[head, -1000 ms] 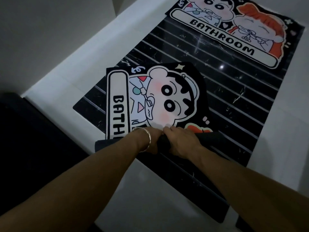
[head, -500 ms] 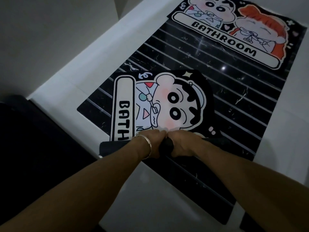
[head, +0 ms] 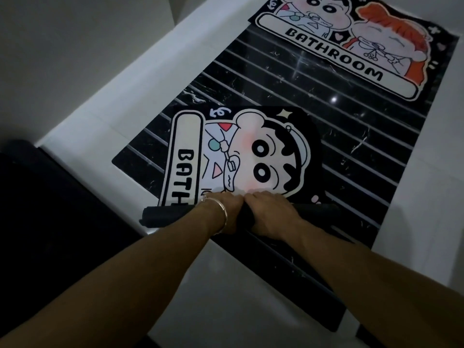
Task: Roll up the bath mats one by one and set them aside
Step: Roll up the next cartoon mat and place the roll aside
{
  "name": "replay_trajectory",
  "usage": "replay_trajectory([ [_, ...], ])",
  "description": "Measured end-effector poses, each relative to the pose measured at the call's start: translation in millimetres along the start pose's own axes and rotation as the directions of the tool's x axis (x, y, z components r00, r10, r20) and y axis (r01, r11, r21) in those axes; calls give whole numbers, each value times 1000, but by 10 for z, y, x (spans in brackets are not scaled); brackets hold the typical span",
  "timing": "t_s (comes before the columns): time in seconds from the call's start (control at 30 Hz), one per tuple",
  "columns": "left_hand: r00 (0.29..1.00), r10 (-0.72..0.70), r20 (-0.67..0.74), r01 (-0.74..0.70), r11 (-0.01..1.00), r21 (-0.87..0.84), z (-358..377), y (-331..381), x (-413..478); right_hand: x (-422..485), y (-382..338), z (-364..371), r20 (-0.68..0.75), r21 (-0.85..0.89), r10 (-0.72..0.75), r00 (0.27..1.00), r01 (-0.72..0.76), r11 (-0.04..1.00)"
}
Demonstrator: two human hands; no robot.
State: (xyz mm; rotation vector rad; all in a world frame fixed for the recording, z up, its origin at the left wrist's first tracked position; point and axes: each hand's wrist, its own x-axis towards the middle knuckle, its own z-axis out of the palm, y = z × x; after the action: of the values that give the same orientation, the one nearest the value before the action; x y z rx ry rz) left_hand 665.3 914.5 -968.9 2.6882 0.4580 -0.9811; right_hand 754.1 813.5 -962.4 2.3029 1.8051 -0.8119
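Where black striped marble floor (head: 313, 116) runs between white borders, near mat (head: 241, 151) half rolled, left hand (head: 226, 209) and right hand (head: 271, 209) together clamped on its roll (head: 165, 216), far mat (head: 351, 46) flat.

One head-worn view looks forward and steeply down, close over both forearms, onto the dark striped floor (head: 288, 79), reaching to its far edge; no second view overlaps.

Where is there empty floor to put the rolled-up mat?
Bare patches: the striped black floor between the near mat and the far mat, and the white border to the right. It is crowded at the roll, where the left hand and right hand press.
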Motion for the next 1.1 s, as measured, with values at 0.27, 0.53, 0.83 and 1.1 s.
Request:
replay_trajectory([
  [0.27,995,-7,-101,9,1000,12,24,10,-41,54,26,-61,123,189,47,991,-70,979],
  [0.53,990,-21,-142,19,1000,-11,5,-58,-37,107,-18,-15,49,21,102,994,-103,994],
  [0.83,998,20,56,-13,994,-108,-114,-36,-19,89,75,20,121,54,53,991,-60,997],
  [1.1,998,38,54,-34,997,-70,4,36,-30,-91,-8,66,40,-61,43,998,-41,997],
])
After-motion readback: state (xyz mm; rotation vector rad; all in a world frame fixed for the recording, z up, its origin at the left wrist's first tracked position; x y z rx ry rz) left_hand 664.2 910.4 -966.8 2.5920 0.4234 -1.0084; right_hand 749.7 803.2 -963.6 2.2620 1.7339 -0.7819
